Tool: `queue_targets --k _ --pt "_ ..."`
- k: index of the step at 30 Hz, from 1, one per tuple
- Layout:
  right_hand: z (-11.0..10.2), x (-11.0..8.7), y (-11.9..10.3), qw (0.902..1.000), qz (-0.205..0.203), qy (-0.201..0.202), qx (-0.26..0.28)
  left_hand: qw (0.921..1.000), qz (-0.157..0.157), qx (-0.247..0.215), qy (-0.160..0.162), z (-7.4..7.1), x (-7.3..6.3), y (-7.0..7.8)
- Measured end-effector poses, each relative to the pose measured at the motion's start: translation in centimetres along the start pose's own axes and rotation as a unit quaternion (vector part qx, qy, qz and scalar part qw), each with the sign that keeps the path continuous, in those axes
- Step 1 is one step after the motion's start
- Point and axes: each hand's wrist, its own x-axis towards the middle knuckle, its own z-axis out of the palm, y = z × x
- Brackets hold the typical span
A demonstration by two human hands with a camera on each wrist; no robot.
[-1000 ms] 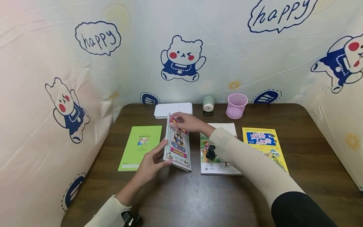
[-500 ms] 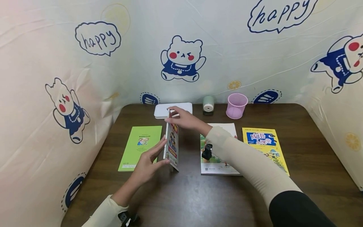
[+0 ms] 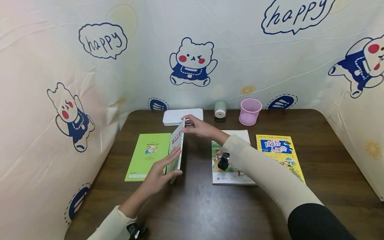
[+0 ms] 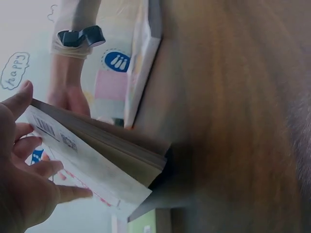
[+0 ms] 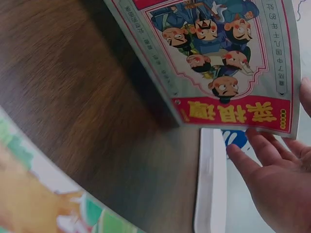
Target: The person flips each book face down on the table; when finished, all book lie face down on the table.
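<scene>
A thick book [image 3: 176, 141] stands on edge in the head view, leaning so its pale back cover faces left. My left hand [image 3: 159, 175] holds its near edge, thumb at the edge and fingers spread along the back cover. Up at the far end, my right hand [image 3: 199, 128] pinches the top corner between thumb and fingers. In the left wrist view a barcode shows on the back of the book [image 4: 82, 155], its page block below. Cartoon figures and a red title band decorate the front of the book [image 5: 214, 63] in the right wrist view.
A green book [image 3: 147, 156] lies just left of the held one. To the right lie a white picture book [image 3: 231, 178], partly under my right arm, and a yellow book [image 3: 274, 138]. Behind are a white flat case [image 3: 177, 116], a green cylinder [image 3: 220, 110] and a pink cup [image 3: 250, 111].
The book has turned from showing its front cover, through nearly edge-on, to showing its back cover on the left. My right hand has shifted with its top; my left hand barely moved.
</scene>
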Motion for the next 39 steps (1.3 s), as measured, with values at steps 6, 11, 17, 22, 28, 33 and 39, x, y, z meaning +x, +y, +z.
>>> queue_targets --k 6,11,17,22,28,33,39 --pt "-0.5 -0.8 1.0 0.9999 -0.004 -0.004 0.011 0.9996 -0.023 0.012 -0.002 1.6 0.2 -0.8" --pt "-1.1 -1.6 1.7 0.9997 -0.001 -0.012 -0.022 0.9995 -0.029 0.013 0.005 2.6 0.4 -1.5" --pt "-2.0 -2.5 2.6 0.9983 0.009 -0.028 -0.051 0.9984 -0.051 0.019 -0.013 3.5 0.7 -2.0" --pt "-2.5 -3.0 3.2 0.9962 0.018 -0.029 -0.081 0.9977 -0.056 0.025 -0.030 4.0 0.9 -2.0" --pt "-2.9 -3.6 3.8 0.9888 0.029 -0.017 -0.145 0.9955 -0.065 0.045 -0.052 4.6 1.3 -2.1" --pt "-3.1 -3.9 4.6 0.9767 0.048 -0.006 -0.209 0.9936 -0.069 0.062 -0.065 5.2 1.6 -2.2" --pt "-3.1 -3.9 5.5 0.9688 0.057 -0.006 -0.241 0.9894 -0.088 0.092 -0.070 6.0 1.8 -2.1"
